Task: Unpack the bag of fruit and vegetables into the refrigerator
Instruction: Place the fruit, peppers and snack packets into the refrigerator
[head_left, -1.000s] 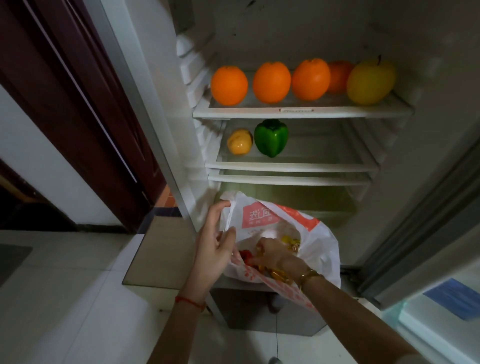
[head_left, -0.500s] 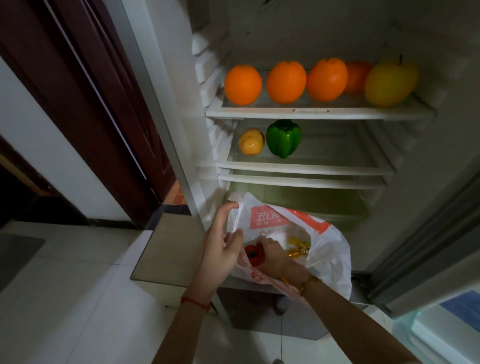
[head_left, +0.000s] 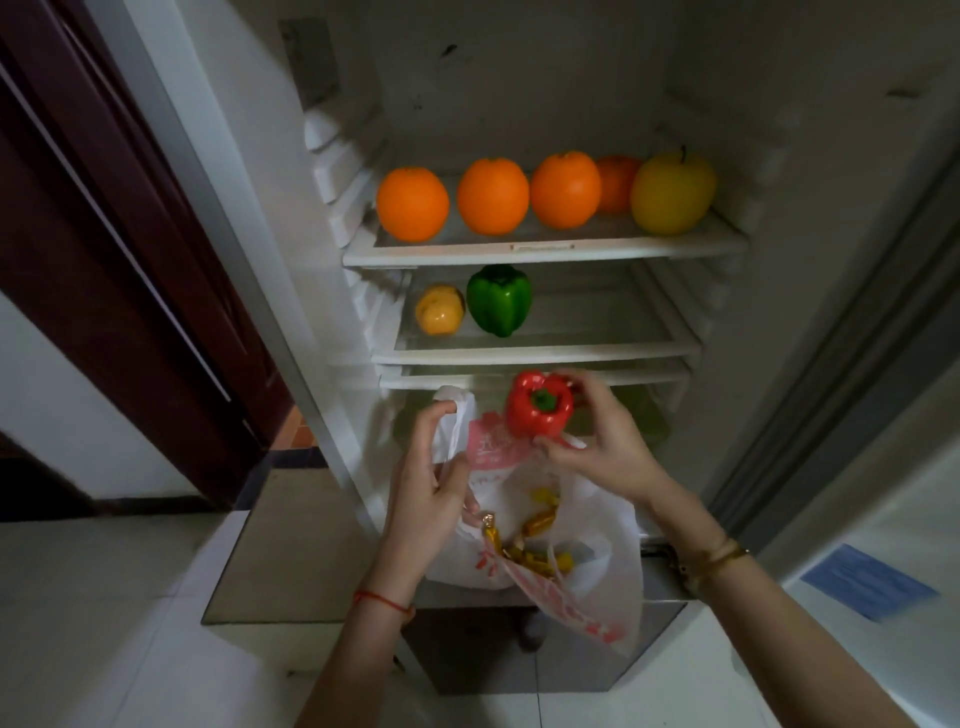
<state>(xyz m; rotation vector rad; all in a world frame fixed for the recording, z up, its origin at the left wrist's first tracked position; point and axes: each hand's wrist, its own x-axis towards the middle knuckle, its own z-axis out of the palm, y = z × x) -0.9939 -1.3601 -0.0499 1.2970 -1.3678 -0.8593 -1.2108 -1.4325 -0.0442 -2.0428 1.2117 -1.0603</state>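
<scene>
While the left hand (head_left: 431, 499) pinches the rim of the bag (head_left: 587, 566) to keep it open, a few small yellow items (head_left: 537, 525) lie inside, below the right hand (head_left: 597, 447). That hand is clamped on the red pepper (head_left: 540, 410), clear of the bag, stem facing the camera. Just above and beyond the hand lies the middle shelf (head_left: 540, 354), bare to the right of the green pepper (head_left: 498, 300) and yellow pepper (head_left: 440, 316). Farther up, oranges (head_left: 493, 196) fill the top shelf (head_left: 545, 249).

The top shelf (head_left: 545, 253) carries four oranges (head_left: 492, 196) and a yellow apple (head_left: 672, 193) — the middle shelf (head_left: 540, 355), a yellow fruit (head_left: 439, 310) beside a green pepper (head_left: 498, 300).
</scene>
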